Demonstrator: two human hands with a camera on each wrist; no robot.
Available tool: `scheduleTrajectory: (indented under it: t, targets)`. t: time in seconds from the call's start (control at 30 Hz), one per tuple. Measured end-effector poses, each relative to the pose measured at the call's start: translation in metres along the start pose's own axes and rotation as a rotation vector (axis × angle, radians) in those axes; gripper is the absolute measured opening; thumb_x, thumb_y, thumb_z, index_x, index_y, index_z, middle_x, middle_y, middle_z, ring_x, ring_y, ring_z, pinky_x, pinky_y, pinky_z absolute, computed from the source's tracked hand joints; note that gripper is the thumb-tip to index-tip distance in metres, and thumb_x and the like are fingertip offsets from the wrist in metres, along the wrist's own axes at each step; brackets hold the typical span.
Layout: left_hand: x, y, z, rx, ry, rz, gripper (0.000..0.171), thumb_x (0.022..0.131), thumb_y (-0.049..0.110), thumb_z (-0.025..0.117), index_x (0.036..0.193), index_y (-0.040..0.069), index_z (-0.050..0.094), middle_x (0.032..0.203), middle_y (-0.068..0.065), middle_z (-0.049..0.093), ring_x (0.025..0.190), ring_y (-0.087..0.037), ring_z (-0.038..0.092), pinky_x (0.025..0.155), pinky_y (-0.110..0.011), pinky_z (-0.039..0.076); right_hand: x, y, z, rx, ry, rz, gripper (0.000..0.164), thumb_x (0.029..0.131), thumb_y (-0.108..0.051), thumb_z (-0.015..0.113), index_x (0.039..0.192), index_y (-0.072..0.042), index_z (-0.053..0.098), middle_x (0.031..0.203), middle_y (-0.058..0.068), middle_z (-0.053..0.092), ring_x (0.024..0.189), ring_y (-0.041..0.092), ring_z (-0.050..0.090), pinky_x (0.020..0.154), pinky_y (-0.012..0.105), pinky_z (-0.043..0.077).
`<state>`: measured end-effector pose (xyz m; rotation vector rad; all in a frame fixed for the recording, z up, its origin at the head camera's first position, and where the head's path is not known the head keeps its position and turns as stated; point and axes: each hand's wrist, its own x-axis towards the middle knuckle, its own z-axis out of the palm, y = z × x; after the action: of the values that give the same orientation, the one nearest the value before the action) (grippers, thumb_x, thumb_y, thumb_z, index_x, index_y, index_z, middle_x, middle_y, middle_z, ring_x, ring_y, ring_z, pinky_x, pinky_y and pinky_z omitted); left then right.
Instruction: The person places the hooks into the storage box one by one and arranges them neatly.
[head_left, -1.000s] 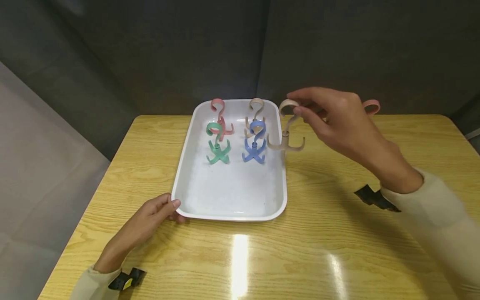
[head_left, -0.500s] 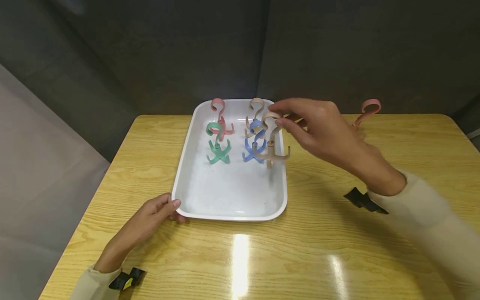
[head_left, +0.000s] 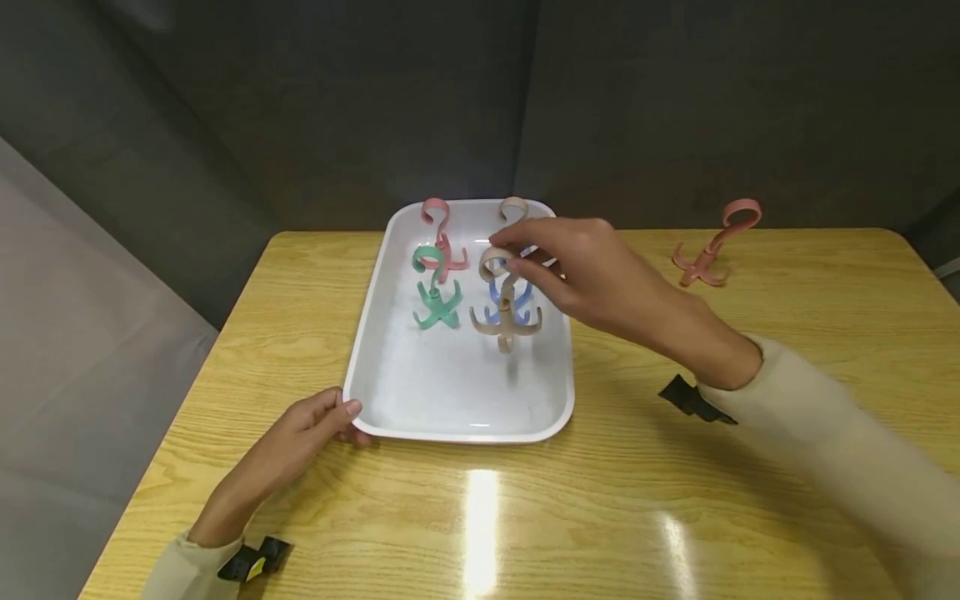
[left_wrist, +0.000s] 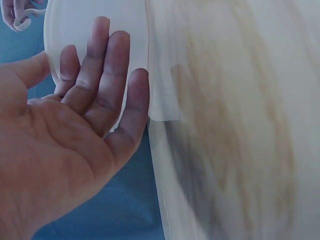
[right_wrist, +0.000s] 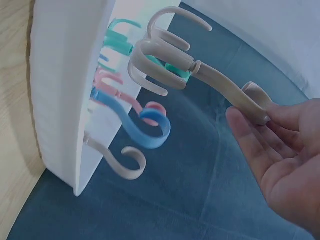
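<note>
My right hand (head_left: 592,271) pinches the curled top of a beige multi-prong rotating hanger hook (head_left: 507,321), which hangs prongs-down over the white tray (head_left: 450,435). In the right wrist view the held hanger hook (right_wrist: 170,57) shows its prongs and swivel neck. Inside the tray stand a green hanger hook (head_left: 435,304), a pink one (head_left: 446,254), a blue one (head_left: 517,296) partly hidden by the held one, and another beige one (head_left: 513,207) mostly behind my hand. My left hand (head_left: 300,433) holds the tray's near left corner, thumb at the rim and fingers below.
A second pink hanger hook (head_left: 703,265) stands on the wooden table (head_left: 645,483), right of the tray. A dark curtain (head_left: 420,100) hangs behind the table's far edge. Grey cloth (head_left: 90,350) is at the left.
My right hand has carried the beige hanger hook leftward from beside the tray's right rim to over its inside. The pink one on the table has come into full view. My left hand stays put.
</note>
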<state>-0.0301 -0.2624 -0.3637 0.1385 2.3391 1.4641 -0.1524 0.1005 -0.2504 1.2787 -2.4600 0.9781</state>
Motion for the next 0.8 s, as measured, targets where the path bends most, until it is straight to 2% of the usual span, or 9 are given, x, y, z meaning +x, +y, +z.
scheduleTrajectory:
  t: [0.27, 0.5, 0.67, 0.8]
  targets:
    - [0.0, 0.0, 0.0, -0.002, -0.005, 0.013, 0.035, 0.114, 0.025, 0.046, 0.121, -0.006, 0.06, 0.097, -0.009, 0.076, 0.1, -0.025, 0.072, 0.095, -0.034, 0.052, 0.009, -0.006, 0.015, 0.045, -0.056, -0.017, 0.026, 0.096, -0.001, 0.074, 0.121, 0.0, 0.071, 0.117, 0.01, 0.075, 0.098, 0.019, 0.074, 0.083, 0.035, 0.06]
    - [0.0, 0.001, 0.0, 0.008, 0.0, 0.006, 0.034, 0.114, 0.025, 0.046, 0.117, -0.006, 0.061, 0.096, -0.009, 0.076, 0.1, -0.025, 0.071, 0.095, -0.035, 0.051, 0.014, -0.005, 0.029, 0.076, -0.064, -0.074, 0.022, 0.097, -0.003, 0.074, 0.118, -0.002, 0.071, 0.112, 0.007, 0.076, 0.097, 0.016, 0.074, 0.082, 0.035, 0.058]
    - [0.0, 0.002, 0.001, 0.009, 0.001, 0.002, 0.032, 0.114, 0.025, 0.046, 0.114, -0.004, 0.06, 0.096, -0.009, 0.076, 0.099, -0.024, 0.072, 0.095, -0.035, 0.051, 0.019, -0.006, 0.039, 0.067, -0.101, -0.067, 0.019, 0.098, -0.004, 0.073, 0.117, -0.003, 0.07, 0.11, 0.005, 0.076, 0.097, 0.015, 0.073, 0.084, 0.034, 0.057]
    - [-0.001, 0.002, 0.0, 0.0, -0.002, 0.004, 0.032, 0.114, 0.025, 0.046, 0.112, -0.004, 0.06, 0.096, -0.01, 0.076, 0.099, -0.024, 0.072, 0.094, -0.033, 0.051, 0.025, -0.008, 0.047, 0.064, -0.155, -0.029, 0.019, 0.098, -0.003, 0.073, 0.117, -0.003, 0.07, 0.109, 0.006, 0.076, 0.097, 0.014, 0.073, 0.085, 0.032, 0.056]
